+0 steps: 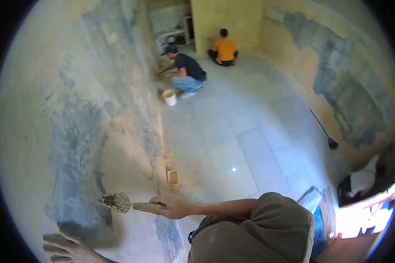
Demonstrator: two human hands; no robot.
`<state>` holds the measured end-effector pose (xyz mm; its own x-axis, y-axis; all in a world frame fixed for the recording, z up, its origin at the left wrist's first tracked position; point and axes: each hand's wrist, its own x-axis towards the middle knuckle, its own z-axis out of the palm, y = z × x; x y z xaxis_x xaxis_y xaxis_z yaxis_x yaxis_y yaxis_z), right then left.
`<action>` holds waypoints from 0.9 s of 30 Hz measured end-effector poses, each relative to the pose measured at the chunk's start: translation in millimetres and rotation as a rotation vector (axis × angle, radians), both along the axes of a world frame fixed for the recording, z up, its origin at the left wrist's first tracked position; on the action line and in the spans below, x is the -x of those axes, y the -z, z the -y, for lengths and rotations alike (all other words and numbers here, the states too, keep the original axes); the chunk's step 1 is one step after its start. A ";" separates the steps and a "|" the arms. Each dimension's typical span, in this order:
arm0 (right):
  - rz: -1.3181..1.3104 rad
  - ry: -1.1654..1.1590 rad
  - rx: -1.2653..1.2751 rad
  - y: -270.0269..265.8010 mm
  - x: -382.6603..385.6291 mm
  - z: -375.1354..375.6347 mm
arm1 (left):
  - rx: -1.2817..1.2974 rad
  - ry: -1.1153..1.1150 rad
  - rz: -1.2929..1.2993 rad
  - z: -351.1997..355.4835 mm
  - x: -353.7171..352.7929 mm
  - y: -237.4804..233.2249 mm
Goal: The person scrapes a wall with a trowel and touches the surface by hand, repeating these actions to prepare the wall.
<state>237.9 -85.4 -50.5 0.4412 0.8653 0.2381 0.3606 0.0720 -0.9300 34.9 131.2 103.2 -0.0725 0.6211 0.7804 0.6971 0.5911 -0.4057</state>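
My right hand [176,207] is wrapped round the handle of a pointing trowel [118,202]. The trowel's blade is smeared with dark mortar and points left, close to the wall [131,162]. Lower down at the left, my left hand [72,250] rests with spread fingers on the wall, just below a dark, damp-looking grey patch [85,232]. Rough grey patches run up the beige wall above both hands. My brown clothing fills the bottom middle.
A small tray of brown material [173,177] sits on the tiled floor [224,153] by the wall. Farther along, a person in a dark shirt [188,68] squats beside a white bucket [169,97]. Another in orange [224,49] sits at the back. A broom [332,143] leans right.
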 end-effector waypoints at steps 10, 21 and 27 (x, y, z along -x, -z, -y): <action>-0.188 0.357 0.110 75.3 16.7 2.8 | -0.489 0.980 0.192 -126.2 -23.4 69.4; -0.673 0.079 -0.023 47.7 -1.9 -26.9 | -0.222 1.115 0.297 -156.2 3.1 56.2; -0.625 -0.108 -0.054 43.0 -20.5 -37.8 | -0.326 1.406 0.225 -146.0 22.8 8.8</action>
